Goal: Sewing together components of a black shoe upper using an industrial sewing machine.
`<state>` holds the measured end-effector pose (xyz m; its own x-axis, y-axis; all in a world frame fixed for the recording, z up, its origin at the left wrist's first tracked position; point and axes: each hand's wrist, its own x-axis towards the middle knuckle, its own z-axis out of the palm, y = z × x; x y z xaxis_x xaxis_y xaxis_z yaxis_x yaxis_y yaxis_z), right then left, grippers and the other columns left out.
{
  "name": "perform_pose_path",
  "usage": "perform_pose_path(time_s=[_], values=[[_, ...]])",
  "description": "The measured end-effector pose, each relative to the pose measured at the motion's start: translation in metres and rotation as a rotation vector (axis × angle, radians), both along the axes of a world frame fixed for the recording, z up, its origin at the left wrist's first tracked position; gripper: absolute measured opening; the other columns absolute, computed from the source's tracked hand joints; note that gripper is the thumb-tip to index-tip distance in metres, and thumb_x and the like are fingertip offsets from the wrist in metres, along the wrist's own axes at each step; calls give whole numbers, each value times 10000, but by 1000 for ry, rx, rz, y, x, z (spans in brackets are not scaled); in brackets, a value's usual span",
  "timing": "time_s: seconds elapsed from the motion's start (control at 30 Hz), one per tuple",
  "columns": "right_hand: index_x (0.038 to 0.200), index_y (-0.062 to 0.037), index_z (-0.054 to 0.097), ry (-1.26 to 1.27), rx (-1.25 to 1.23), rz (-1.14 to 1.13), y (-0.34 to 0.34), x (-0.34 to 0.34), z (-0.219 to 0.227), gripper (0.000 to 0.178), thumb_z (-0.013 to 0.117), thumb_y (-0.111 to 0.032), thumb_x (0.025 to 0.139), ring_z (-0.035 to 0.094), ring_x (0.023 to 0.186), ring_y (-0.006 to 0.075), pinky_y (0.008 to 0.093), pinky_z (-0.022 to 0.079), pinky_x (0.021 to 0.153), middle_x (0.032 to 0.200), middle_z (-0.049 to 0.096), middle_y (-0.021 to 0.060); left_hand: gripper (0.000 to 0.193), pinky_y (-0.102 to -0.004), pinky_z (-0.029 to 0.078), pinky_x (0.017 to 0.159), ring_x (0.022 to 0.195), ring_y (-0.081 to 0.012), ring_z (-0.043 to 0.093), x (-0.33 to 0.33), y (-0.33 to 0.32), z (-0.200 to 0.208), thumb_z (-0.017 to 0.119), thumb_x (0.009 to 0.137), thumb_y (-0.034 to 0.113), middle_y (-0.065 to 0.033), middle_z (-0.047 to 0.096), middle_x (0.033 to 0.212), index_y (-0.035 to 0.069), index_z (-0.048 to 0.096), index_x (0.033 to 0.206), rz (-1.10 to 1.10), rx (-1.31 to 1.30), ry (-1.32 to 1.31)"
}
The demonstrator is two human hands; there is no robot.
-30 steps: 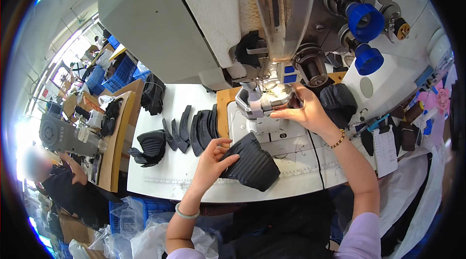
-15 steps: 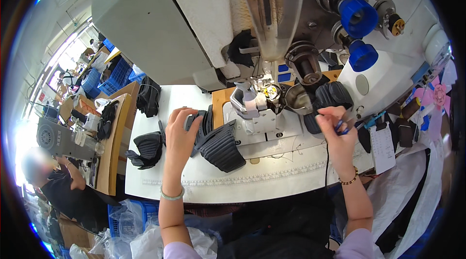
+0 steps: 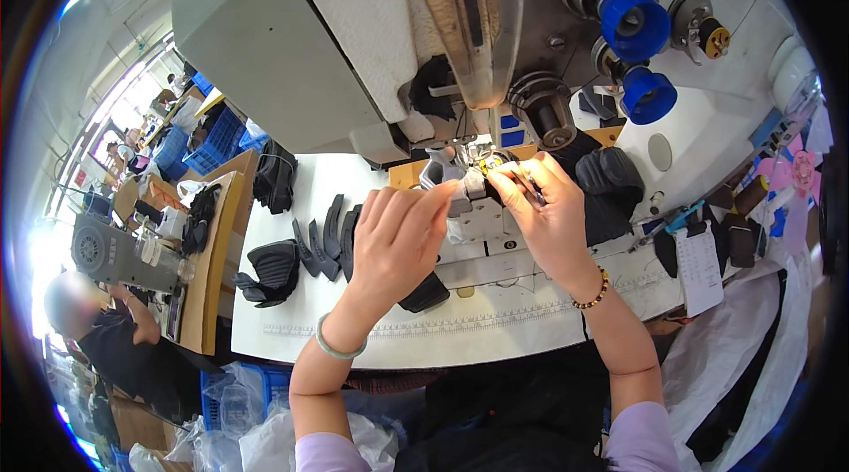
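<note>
Both my hands are raised at the needle area [image 3: 482, 163] of a large grey sewing machine [image 3: 283, 48]. My left hand [image 3: 393, 238] has thumb and forefinger pinched together beside the metal clamp there; whatever is between them is too small to make out. My right hand [image 3: 548, 216] pinches close to the needle, with a small blue-handled tool [image 3: 538, 196] mostly hidden in its fingers. Below my left hand lies a black ribbed pad [image 3: 424, 295], largely covered. Curved black strips [image 3: 332, 229] lie to its left.
Another black padded piece [image 3: 270, 270] sits at the table's left, and black pads [image 3: 610, 185] are piled right of the needle. A ruler strip [image 3: 478, 320] runs along the front edge. Blue knobs [image 3: 634, 26] jut out above. A person [image 3: 124, 331] sits far left.
Both hands have moved inward to the needle area, the left going right and the right going left. The left fingers, apart before, are now pinched. The strips on the left are more exposed.
</note>
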<state>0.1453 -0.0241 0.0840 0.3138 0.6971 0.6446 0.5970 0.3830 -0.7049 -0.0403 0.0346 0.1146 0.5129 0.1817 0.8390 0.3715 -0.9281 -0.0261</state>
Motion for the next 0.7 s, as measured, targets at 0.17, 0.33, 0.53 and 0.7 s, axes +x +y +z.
perform_pose_path(time_s=[0.17, 0.33, 0.53, 0.7], values=[[922, -5, 643, 243, -60, 143, -12, -16, 2, 151, 702, -137, 880, 501, 638, 128, 273, 410, 578, 772, 527, 54, 400, -336, 457, 705, 810, -219, 560, 9, 9, 9, 731, 713, 12, -50, 564, 919, 69, 668, 1104, -22, 38, 171], [903, 0, 634, 315, -138, 280, -21, -30, -6, 181, 683, -174, 915, 457, 650, 94, 236, 385, 580, 758, 500, 42, 392, -348, 457, 750, 931, -218, 551, 10, 20, 8, 741, 733, 88, -45, 561, 1009, 85, 661, 1117, -70, 85, 266], [1012, -25, 542, 187, -212, 259, -41, -15, -12, 251, 621, -259, 968, 402, 555, 82, 252, 366, 519, 687, 441, 4, 267, -344, 481, 705, 909, -222, 592, 5, 27, -4, 757, 776, 80, -69, 618, 1004, -8, 665, 1010, -117, 203, 138], [1054, -4, 552, 881, -504, 670, -54, -4, -5, 347, 417, -324, 1053, 447, 510, 50, 207, 392, 494, 684, 452, -19, 317, -357, 495, 729, 886, -254, 612, 5, 27, -8, 763, 757, 51, -70, 643, 1009, 40, 690, 1066, -118, 132, 91]])
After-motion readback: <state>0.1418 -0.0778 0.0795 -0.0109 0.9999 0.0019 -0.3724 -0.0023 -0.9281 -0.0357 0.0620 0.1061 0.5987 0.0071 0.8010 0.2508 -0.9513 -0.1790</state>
